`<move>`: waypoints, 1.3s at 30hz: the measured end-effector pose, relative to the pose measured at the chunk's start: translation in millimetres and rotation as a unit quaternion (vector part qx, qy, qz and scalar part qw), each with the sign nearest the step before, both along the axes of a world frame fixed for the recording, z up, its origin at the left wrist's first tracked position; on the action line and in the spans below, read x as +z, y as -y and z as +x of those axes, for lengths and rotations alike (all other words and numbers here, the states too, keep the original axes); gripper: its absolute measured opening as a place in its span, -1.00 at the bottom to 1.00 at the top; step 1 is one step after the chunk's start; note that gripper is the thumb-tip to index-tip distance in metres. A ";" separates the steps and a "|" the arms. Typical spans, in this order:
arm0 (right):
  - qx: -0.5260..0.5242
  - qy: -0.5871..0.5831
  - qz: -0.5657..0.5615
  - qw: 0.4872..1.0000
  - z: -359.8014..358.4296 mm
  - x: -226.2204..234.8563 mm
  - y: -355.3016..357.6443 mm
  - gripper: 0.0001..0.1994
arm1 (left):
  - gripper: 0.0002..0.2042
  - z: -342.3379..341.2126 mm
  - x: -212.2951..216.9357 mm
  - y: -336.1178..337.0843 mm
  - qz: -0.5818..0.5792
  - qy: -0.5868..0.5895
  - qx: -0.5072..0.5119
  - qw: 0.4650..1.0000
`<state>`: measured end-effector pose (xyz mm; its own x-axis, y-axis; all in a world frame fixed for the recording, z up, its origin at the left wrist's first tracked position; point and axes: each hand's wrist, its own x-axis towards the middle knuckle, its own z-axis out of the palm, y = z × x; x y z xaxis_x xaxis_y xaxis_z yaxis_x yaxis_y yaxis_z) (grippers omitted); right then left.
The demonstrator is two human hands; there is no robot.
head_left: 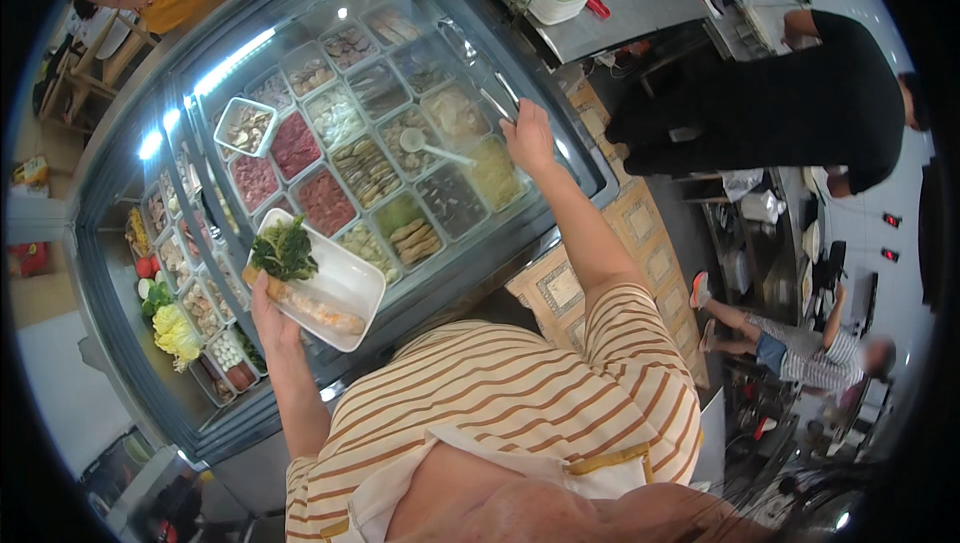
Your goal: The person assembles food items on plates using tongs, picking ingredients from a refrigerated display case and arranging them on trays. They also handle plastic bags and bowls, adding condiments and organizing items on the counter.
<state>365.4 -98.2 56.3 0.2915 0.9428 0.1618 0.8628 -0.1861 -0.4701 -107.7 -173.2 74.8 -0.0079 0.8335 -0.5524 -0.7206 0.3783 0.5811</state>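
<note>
Your left hand (272, 318): part-closed on white rectangular plastic tray (345, 288), dark-green leafy vegetable (285, 248) just beyond, keep level; your right hand (530, 133): closed round silver metal tongs (507, 89), squeeze lightly

Brown-striped, short-sleeved cream shirt (490, 398)

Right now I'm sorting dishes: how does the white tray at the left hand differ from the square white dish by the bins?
The tray is a longer rectangle; the square dish is smaller.
The tray is held in the left hand; no hand touches the square dish.
The tray holds leafy greens and a long item; the square dish holds pale pieces.
Both are white.
</note>
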 end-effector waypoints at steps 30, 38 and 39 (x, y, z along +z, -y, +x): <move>-0.020 -0.224 -0.017 0.974 -0.9 -23.2 -179.9 -0.71 | -0.54 96.4 18.5 3.8 0.013 0.019 0.149 0.989; 0.065 -0.313 -0.082 0.944 -103.4 -20.3 -157.5 -0.68 | -0.56 86.9 7.3 21.1 0.000 -0.019 0.155 0.988; 0.087 -0.320 -0.060 0.941 -121.3 -23.5 -154.0 -0.66 | -0.56 86.1 2.4 18.3 0.003 -0.026 0.155 0.988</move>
<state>244.1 55.7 32.9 0.1324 0.9856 -0.1051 0.4319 -0.1528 -0.8889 -21.6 -191.4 77.2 -0.2919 0.7902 -0.5389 -0.7703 0.1398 0.6221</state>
